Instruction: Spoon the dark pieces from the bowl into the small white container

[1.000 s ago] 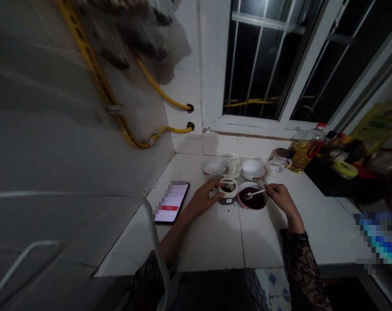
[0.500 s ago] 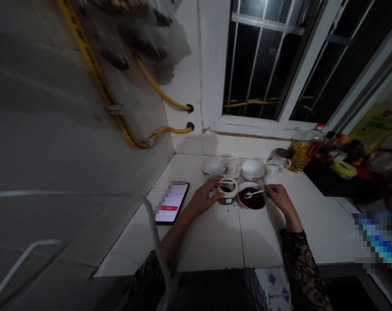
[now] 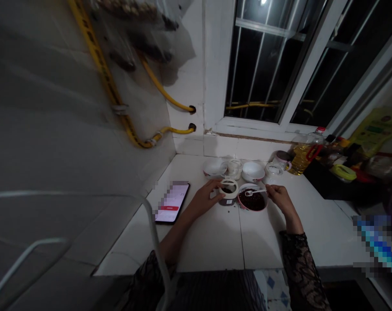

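Note:
My left hand [image 3: 208, 198] is closed around the side of a small clear jar [image 3: 229, 199] with a white rim, which stands on the counter with some dark contents. In my right hand [image 3: 279, 198] is the handle of a small white spoon [image 3: 254, 191]. The spoon's head is over a bowl [image 3: 253, 209] with a pinkish rim, right beside the jar. Dark reddish-brown grains [image 3: 253, 201] fill much of that bowl. A few dark specks lie on the counter in front of the jar.
Behind stand a white bowl [image 3: 253, 171], another bowl [image 3: 213, 168], a clear jar [image 3: 235, 169] and a second jar [image 3: 274, 171]. A phone [image 3: 172, 203] lies on the left of the counter [image 3: 212, 242]. An oil bottle [image 3: 304, 155] and a dark box [image 3: 325, 181] are at the right.
The spoon's head has risen slightly toward the far side of the bowl. My left hand stays on the jar. The whole view has shifted a little.

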A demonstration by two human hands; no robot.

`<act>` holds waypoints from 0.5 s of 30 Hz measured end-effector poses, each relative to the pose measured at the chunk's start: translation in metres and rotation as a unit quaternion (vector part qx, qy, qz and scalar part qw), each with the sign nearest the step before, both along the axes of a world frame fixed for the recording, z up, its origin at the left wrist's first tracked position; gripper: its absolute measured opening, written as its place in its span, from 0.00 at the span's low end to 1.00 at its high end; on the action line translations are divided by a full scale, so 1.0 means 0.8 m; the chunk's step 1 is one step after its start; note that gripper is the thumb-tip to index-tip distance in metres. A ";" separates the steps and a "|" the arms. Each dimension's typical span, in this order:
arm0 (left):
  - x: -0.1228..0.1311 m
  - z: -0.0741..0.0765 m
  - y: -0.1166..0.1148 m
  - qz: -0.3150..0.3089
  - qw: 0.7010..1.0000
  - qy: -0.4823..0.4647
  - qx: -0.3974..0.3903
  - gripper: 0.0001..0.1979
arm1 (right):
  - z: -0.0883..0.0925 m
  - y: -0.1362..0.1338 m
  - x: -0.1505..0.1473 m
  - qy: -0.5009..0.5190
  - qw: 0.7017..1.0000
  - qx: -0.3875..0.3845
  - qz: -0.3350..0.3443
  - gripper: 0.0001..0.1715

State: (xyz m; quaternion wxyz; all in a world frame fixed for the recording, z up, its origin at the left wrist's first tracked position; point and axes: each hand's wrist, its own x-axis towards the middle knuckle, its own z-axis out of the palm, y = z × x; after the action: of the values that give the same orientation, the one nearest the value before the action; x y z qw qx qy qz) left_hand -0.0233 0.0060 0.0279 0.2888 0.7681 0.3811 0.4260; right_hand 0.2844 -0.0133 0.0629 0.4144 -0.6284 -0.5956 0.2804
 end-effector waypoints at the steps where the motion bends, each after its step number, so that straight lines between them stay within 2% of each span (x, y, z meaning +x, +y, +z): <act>1: 0.000 0.000 0.000 0.001 1.000 0.002 0.000 0.12 | 0.001 0.000 -0.001 0.004 1.000 0.005 -0.001 0.37; 5: -0.001 -0.001 0.001 0.002 1.000 0.003 0.007 0.11 | 0.012 -0.001 -0.013 0.022 0.999 0.049 -0.010 0.38; 8: -0.002 0.000 0.002 -0.003 1.000 0.005 0.006 0.11 | 0.020 -0.003 -0.034 0.000 0.992 0.123 -0.026 0.37; 11: -0.002 0.000 0.002 -0.003 1.000 0.002 0.006 0.11 | 0.020 -0.007 -0.065 -0.082 0.974 0.210 -0.032 0.33; 15: -0.001 -0.001 0.002 -0.003 1.000 0.001 0.002 0.12 | 0.012 -0.014 -0.095 -0.257 0.925 0.273 0.057 0.28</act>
State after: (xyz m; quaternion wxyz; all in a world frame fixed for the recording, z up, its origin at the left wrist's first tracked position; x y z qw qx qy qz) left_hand -0.0243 0.0078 0.0270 0.2885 0.7701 0.3782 0.4251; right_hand 0.2085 -0.0245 0.0726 0.3857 -0.5064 -0.7701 -0.0408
